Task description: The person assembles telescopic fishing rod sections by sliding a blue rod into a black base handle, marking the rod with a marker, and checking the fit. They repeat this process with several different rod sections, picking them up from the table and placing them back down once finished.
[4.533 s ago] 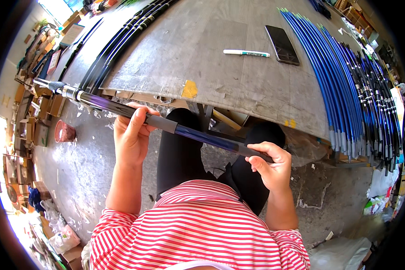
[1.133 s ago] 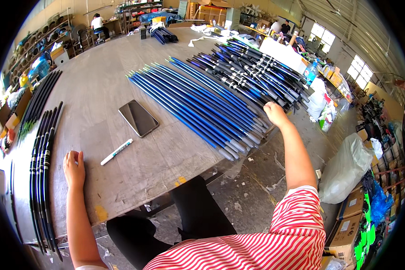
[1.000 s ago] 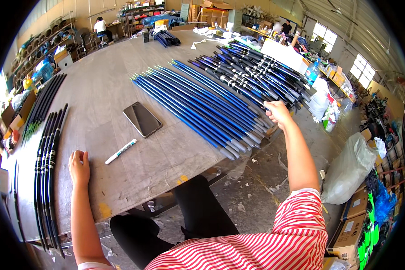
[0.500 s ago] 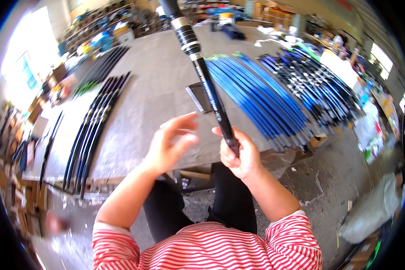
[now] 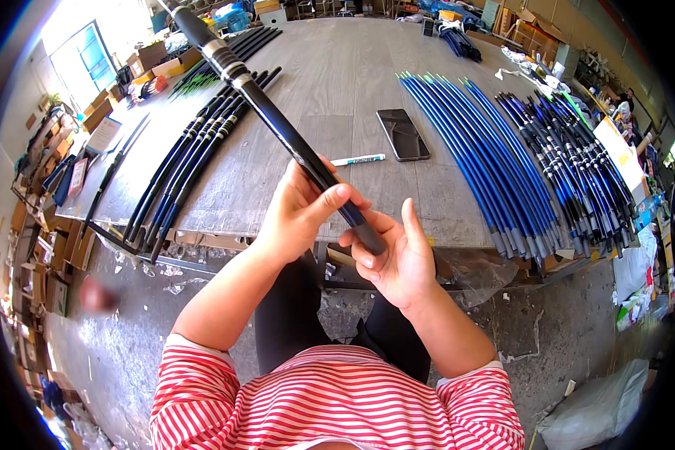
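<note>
A black telescopic fishing rod [image 5: 277, 127] with silver rings slants across the view, its upper end running out at the top left. My left hand [image 5: 300, 206] is closed around its lower part, the thumb lying along the top. At the grey-black butt end, my right hand [image 5: 401, 259] has its fingers curled loosely under the rod while its thumb stands up, off it. Beyond my hands on the table [image 5: 322, 82] lie a white marker pen [image 5: 358, 160] and a black smartphone [image 5: 403, 135].
Several black rods [image 5: 195, 150] lie in a row at the left, with more dark rods [image 5: 251, 45] behind. Right of the phone are blue rods [image 5: 476, 161] side by side, then a dense pile of dark rods [image 5: 570, 165]. A whitish sack [image 5: 596, 409] is on the floor.
My left hand, free and spread before, now holds the rod. The rod tilts further left, and my right hand has loosened around the butt, its thumb lifted. The view has shifted.
</note>
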`<state>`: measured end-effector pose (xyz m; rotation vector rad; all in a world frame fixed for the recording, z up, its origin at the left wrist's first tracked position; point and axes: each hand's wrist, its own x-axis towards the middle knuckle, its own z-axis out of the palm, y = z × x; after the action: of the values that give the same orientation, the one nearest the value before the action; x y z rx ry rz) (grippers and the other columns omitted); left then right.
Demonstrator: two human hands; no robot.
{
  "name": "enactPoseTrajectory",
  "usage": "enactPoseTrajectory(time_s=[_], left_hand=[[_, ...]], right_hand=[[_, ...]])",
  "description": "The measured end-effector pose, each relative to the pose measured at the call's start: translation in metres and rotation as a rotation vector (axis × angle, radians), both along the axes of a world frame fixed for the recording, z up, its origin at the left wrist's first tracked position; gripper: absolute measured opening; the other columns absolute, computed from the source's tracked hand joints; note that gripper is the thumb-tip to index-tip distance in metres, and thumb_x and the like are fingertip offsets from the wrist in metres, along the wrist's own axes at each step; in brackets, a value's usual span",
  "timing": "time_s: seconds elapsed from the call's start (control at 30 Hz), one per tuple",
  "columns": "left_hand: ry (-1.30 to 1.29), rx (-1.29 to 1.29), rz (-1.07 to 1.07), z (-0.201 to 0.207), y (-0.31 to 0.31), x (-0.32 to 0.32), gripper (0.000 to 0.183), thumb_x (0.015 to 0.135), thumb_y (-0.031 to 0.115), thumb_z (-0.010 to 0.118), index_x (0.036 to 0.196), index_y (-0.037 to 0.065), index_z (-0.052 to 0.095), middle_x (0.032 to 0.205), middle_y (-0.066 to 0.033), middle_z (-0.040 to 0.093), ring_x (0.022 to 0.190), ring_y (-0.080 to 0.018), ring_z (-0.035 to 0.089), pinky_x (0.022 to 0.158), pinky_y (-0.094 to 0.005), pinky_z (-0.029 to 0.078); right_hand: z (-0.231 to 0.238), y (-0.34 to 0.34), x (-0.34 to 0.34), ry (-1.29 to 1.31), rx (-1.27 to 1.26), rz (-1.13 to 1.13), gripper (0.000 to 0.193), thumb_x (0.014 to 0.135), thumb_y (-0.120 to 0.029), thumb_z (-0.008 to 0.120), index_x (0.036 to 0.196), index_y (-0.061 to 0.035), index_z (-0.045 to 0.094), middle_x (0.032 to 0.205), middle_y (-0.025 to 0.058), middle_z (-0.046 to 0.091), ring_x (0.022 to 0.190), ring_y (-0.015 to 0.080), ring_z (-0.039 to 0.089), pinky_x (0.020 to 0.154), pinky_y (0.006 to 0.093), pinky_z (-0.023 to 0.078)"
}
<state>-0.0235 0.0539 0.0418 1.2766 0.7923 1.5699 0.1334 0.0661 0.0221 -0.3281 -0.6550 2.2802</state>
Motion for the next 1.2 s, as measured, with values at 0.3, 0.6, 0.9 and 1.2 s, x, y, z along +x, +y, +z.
enactPoseTrajectory(time_s=[0.3,0.6,0.9,1.2], left_hand=[[0.069,-0.032,0.199,0.000,0.000,-0.009,0.029,0.086,0.008,0.057,0.105,0.002,0.036,0.086,-0.0125,0.059,0.079,-0.0182,0.060,0.067,-0.0294,0.050],[0.195,0.149,0.504,-0.014,-0.024,-0.034,0.017,0.087,0.003,0.045,0.100,0.004,0.034,0.064,-0.0064,0.047,0.048,-0.0132,0.049,0.044,-0.0234,0.045],[0.170,0.056,0.499,-0.002,-0.028,-0.050,0.022,0.083,-0.001,0.048,0.099,0.004,0.033,0.071,-0.0069,0.049,0.054,-0.0130,0.052,0.048,-0.0238,0.046],[0.292,0.095,0.598,0.004,-0.028,-0.075,0.021,0.083,0.003,0.049,0.100,0.005,0.036,0.066,-0.0047,0.049,0.050,-0.0118,0.051,0.046,-0.0232,0.044]], right_hand=[[-0.023,0.003,0.020,-0.077,0.157,0.131,0.033,0.092,-0.031,0.046,0.105,-0.0015,0.054,0.064,0.0016,0.050,0.045,0.0032,0.035,0.040,0.0181,0.028],[-0.030,0.062,0.133,-1.989,1.377,-1.031,0.027,0.074,-0.018,0.068,0.095,-0.0019,0.063,0.088,0.0122,0.059,0.084,0.0263,0.057,0.073,0.0338,0.046],[-0.033,0.053,0.161,-1.966,1.337,-0.551,0.035,0.072,-0.015,0.069,0.102,0.0002,0.058,0.087,0.0139,0.055,0.088,0.0302,0.054,0.078,0.0367,0.045],[-0.049,0.052,0.148,-2.272,1.411,-0.677,0.021,0.078,-0.019,0.061,0.085,-0.0030,0.051,0.085,0.0156,0.054,0.083,0.0313,0.056,0.070,0.0403,0.047]])
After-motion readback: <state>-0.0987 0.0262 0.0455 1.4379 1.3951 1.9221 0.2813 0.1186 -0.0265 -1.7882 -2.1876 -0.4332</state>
